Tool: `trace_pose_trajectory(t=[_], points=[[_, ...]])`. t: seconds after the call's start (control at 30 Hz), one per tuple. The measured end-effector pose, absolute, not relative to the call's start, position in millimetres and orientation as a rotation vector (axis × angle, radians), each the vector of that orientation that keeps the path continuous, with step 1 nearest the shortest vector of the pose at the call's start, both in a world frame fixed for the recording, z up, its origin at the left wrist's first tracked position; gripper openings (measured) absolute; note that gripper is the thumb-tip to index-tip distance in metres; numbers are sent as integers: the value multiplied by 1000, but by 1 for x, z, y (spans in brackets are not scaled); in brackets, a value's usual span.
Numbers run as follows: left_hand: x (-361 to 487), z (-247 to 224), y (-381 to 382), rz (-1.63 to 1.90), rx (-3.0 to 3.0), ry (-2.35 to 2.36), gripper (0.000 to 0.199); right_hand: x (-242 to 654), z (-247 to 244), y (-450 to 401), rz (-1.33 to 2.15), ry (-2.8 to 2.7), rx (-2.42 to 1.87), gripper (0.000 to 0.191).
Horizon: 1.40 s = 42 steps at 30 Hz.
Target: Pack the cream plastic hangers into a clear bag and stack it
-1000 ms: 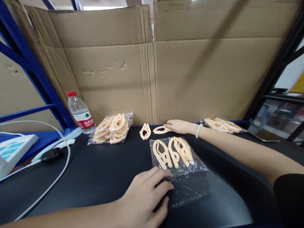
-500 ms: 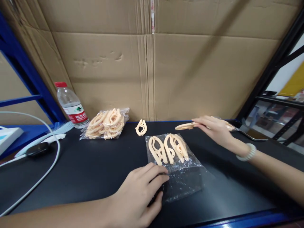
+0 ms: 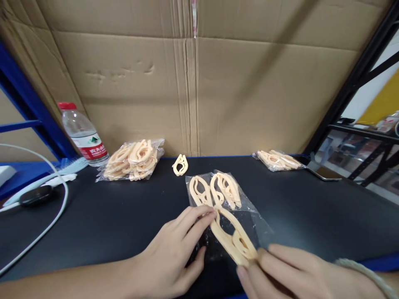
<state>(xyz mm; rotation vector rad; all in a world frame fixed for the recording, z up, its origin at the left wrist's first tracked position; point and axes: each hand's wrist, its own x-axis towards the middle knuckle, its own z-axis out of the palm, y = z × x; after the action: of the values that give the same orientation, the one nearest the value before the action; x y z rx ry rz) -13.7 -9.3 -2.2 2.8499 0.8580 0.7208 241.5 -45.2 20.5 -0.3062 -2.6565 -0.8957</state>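
Note:
My right hand (image 3: pixel 289 270) grips the lower end of a cream folding hanger (image 3: pixel 230 236), pinched between thumb and fingers. The hanger slants up and left, its far end at the fingertips of my left hand (image 3: pixel 177 249). Those fingertips bend together onto the film of a clear plastic bag (image 3: pixel 254 216), with the thumb lower and apart. Inside the bag, several cream folding hangers (image 3: pixel 226 187) lie side by side at its far end. Whether the held hanger's tip is inside the bag's mouth I cannot tell.
A loose folding hanger (image 3: pixel 180 165) lies behind the bag. At the left are a bagged heap of hangers (image 3: pixel 132 160), a water bottle (image 3: pixel 84 135) and a white cable (image 3: pixel 64 199). Another hanger bag (image 3: pixel 277 160) and a phone (image 3: pixel 326 172) lie at right, before a cardboard wall (image 3: pixel 131 74).
My right hand has brought the hanger from the back right to the near side of the bag, beside my left hand. My left fingertips have shifted slightly up the bag. The view has turned a little right.

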Motion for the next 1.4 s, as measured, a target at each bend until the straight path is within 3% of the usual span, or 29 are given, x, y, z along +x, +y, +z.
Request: trace_pose_trajectory(t=[0.17, 0.67, 0.8, 0.87, 0.97, 1.03, 1.13, 1.27, 1.4], points=[[-14, -3, -10, 751, 2847, 846, 66, 203, 21, -7, -968, -2593, -70, 20], [-15, -5, -11, 717, 2812, 921, 70, 184, -25, 21, -761, -2612, -499, 34], [-16, -5, -10, 731, 2809, 938, 72, 188, -13, 7, -755, -2584, -556, 44], [-16, -3, -10, 741, 2809, 935, 72, 195, 11, -5, -610, -2647, -546, 39], [-15, 2, -10, 752, 2818, 936, 68, 203, 56, -4, -35, -2811, -574, 8], [-14, 4, -10, 745, 2825, 952, 63, 201, 78, 23, 142, -2770, -570, 16], [-13, 6, -11, 741, 2840, 950, 54, 186, 81, 97, -191, -2603, -563, 19], [-14, 5, -11, 764, 2867, 902, 44, 153, 48, 191, -520, -2830, -530, 47], [-15, 1, -9, 768, 2892, 912, 43, 117, 21, 231, -589, -2923, -452, 49]])
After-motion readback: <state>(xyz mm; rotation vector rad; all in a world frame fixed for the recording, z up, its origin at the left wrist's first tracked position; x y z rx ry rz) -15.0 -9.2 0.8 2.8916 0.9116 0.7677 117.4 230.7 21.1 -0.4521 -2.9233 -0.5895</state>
